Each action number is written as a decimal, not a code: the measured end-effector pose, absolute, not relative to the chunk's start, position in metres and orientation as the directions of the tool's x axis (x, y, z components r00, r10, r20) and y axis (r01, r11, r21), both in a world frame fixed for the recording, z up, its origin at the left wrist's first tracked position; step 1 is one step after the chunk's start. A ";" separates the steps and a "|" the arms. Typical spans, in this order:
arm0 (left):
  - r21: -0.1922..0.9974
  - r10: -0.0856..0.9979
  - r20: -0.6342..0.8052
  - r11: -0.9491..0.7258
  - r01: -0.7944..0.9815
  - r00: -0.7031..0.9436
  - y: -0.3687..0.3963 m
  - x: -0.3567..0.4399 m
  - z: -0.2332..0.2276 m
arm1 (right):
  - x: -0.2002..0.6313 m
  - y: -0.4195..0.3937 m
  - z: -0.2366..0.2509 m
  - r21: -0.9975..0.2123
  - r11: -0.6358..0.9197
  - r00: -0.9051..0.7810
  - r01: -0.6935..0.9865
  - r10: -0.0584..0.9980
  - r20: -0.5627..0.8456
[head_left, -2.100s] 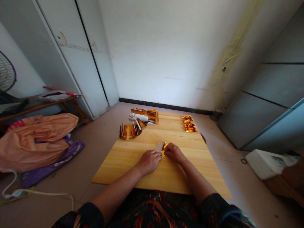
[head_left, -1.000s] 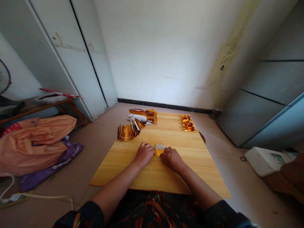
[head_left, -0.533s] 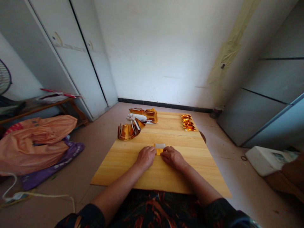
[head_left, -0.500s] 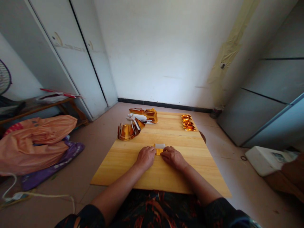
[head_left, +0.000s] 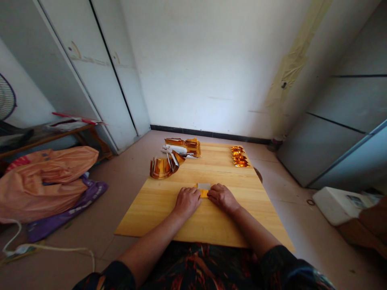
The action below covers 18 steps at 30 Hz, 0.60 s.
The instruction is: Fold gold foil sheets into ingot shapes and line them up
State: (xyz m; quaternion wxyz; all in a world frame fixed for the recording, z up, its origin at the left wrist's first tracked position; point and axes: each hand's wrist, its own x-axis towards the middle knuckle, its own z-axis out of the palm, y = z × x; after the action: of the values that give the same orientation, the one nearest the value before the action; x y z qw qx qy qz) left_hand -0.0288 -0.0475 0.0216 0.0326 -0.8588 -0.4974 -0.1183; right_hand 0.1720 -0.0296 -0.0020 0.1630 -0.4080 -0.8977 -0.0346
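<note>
A small gold foil paper [head_left: 204, 190] with a white strip on its far edge lies flat on the wooden table [head_left: 169, 217]. My left hand [head_left: 187, 200] presses down on the paper's left side. My right hand [head_left: 222, 197] presses on its right side. Both hands have their fingers curled over the paper, and only a narrow part of it shows between them.
A curled bundle of gold foil sheets [head_left: 164, 166] and a stack of gold papers [head_left: 184, 146] sit at the table's far left. Several folded gold pieces [head_left: 239, 156] lie at the far right. Orange and purple bags [head_left: 45, 181] lie on the floor to the left, a white box [head_left: 338, 205] to the right.
The paper was raised in my hands, then laid flat on the table. My hands have since stayed pressed on it, shifting slightly along it.
</note>
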 end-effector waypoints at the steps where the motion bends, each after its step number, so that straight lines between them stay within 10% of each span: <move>1: 0.059 0.846 0.240 -0.503 0.862 0.477 -0.047 -0.028 0.022 | 0.172 -0.031 -0.001 -0.031 0.666 -0.626 0.745 0.715 0.311; 7: 0.036 0.843 0.261 -0.495 0.868 0.470 -0.049 -0.022 0.020 | 0.169 -0.035 0.009 0.051 0.692 -0.686 0.720 0.698 0.205; 18: -0.046 0.836 0.238 -0.498 0.866 0.493 -0.053 -0.016 0.015 | 0.176 -0.031 0.010 -0.193 0.669 -0.615 0.718 0.739 0.274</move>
State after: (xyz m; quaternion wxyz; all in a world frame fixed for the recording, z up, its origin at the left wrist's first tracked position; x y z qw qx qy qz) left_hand -0.0164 -0.0529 0.0155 0.0799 -0.8604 -0.4947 -0.0926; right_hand 0.1757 -0.0314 0.0104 0.1671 -0.4058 -0.8980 0.0318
